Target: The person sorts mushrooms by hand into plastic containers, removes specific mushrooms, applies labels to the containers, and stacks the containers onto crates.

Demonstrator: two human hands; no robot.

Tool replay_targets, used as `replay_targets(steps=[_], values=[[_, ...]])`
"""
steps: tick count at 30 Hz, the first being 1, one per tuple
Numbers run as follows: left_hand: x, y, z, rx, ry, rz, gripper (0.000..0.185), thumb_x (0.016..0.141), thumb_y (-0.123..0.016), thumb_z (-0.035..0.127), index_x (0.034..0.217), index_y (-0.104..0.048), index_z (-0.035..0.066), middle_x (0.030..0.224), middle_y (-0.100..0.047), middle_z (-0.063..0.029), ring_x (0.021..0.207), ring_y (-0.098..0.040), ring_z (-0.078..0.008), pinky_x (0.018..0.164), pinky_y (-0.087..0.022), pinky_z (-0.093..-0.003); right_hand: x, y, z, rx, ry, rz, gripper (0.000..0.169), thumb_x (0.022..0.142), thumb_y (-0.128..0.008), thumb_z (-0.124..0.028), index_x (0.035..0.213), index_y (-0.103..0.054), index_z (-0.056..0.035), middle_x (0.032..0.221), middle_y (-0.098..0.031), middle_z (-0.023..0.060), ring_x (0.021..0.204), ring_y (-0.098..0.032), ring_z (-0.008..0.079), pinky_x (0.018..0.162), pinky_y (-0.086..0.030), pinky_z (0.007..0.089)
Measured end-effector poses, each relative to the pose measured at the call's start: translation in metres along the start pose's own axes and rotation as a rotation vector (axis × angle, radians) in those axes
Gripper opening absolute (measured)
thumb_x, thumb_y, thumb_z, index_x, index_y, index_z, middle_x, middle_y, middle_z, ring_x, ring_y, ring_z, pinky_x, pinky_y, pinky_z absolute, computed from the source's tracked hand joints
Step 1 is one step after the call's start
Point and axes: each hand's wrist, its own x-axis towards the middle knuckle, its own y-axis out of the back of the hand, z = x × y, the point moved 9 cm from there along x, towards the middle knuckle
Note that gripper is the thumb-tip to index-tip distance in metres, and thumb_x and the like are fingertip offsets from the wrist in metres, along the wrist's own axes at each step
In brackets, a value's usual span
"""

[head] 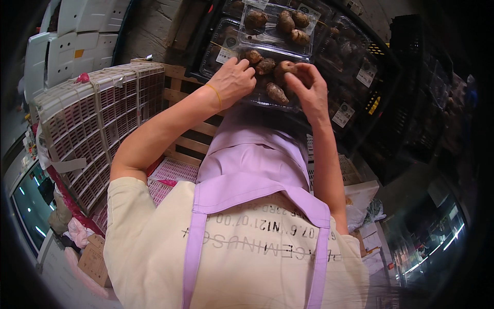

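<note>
Several brown taro corms (277, 92) lie in a clear plastic clamshell tray (266, 103) in front of me. My left hand (236, 79) rests at the tray's left side with its fingers bent beside a corm; whether it grips anything is hidden. At the right side, my right hand (308, 87) has its thumb and index finger at a larger corm (285, 68), touching or holding it. The tray's raised clear lid (276, 47) lies beyond, with more corms (285, 21) seen in or through it.
Closed clear packs bearing printed labels (366, 74) fill a black plastic crate (386, 83) at the right. White plastic crates (96, 116) stand at the left beside a wooden pallet (193, 145). White foam boxes (77, 50) are stacked at the upper left.
</note>
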Motion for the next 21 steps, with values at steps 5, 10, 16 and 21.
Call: replay_targets(steps=[5,10,16,21], values=[[0.000,0.002,-0.007,-0.195,-0.024,-0.040,0.021,0.065,-0.067,0.014,0.083,-0.060,0.008,0.085,-0.054,-0.0041,0.090,-0.051,-0.0212,0.074,-0.041,-0.0312,-0.005,0.014,0.022,0.319,-0.186,-0.032,0.028,0.084,-0.064,-0.018,0.105,-0.056,0.0000,0.084,-0.055,-0.0009,0.068,-0.047,0.0036,0.057,-0.037,0.0169],[-0.011,0.004,-0.035,-1.030,0.341,-0.045,0.040,0.073,-0.071,0.019,0.107,-0.058,0.003,0.094,-0.060,-0.0051,0.084,-0.058,-0.0176,0.072,-0.047,-0.0302,-0.011,0.016,0.027,0.440,-0.216,-0.028,0.027,0.087,-0.059,-0.019,0.106,-0.056,0.0003,0.082,-0.054,-0.0009,0.062,-0.045,0.0027,0.052,-0.033,0.0158],[-0.028,-0.026,-0.022,-2.299,0.558,0.080,0.044,0.091,-0.049,0.023,0.128,-0.042,0.000,0.114,-0.059,-0.0116,0.100,-0.060,-0.0207,0.081,-0.049,-0.0289,-0.018,0.004,0.021,0.511,-0.284,-0.052,0.027,0.089,-0.057,-0.019,0.108,-0.055,0.0000,0.076,-0.053,-0.0020,0.060,-0.047,0.0028,0.050,-0.034,0.0154],[-0.032,-0.031,-0.018,-2.352,0.558,0.154,0.049,0.089,-0.051,0.020,0.133,-0.037,0.002,0.116,-0.056,-0.0112,0.102,-0.059,-0.0236,0.082,-0.048,-0.0299,-0.018,-0.004,0.026,0.426,-0.271,-0.097,0.027,0.089,-0.057,-0.019,0.110,-0.055,-0.0010,0.077,-0.054,-0.0016,0.061,-0.046,0.0019,0.050,-0.033,0.0152]])
